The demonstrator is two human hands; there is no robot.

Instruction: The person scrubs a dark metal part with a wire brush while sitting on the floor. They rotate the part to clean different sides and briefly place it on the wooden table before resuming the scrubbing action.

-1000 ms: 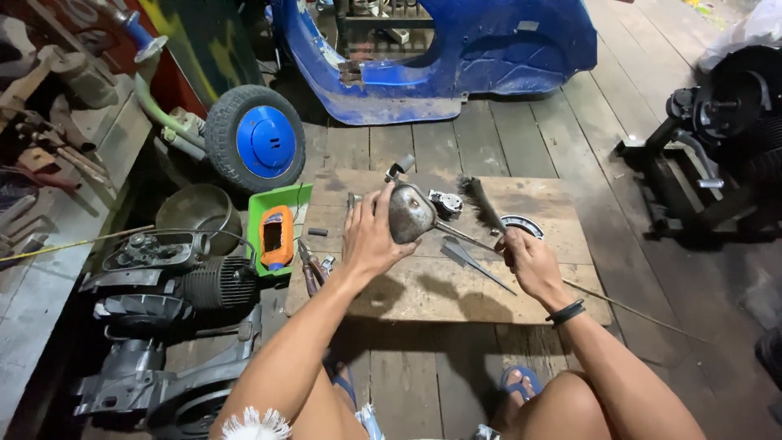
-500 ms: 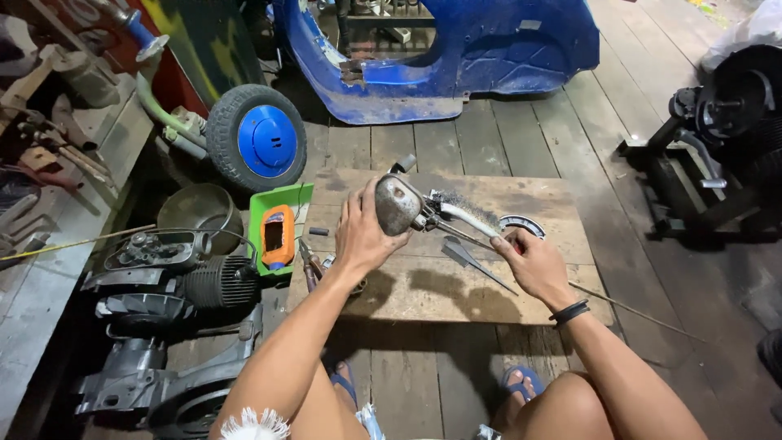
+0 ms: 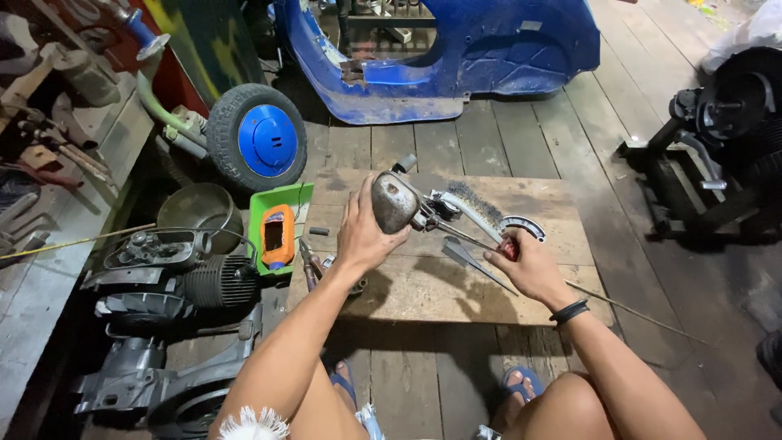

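Observation:
My left hand (image 3: 362,236) grips a rounded grey metal engine part (image 3: 394,201) and holds it above a wooden board (image 3: 423,285) on the floor. My right hand (image 3: 533,265) holds a wire brush (image 3: 472,210) by its red-tipped handle, with the bristles laid against the right side of the metal part. Under the brush lie a small metal component (image 3: 444,204) and a curved brake shoe (image 3: 525,224). A pointed metal blade (image 3: 464,254) rests on the board between my hands.
A green tray (image 3: 259,213) with an orange object sits left of the board, beside pliers (image 3: 309,267), a metal bowl (image 3: 199,210) and engine parts (image 3: 163,277). A blue wheel (image 3: 259,138) and blue scooter body (image 3: 456,57) stand behind; a black engine stand (image 3: 717,130) is right.
The brush swung down from upright and now lies with its bristles against the metal part. My left hand turned the part and shifted it slightly left.

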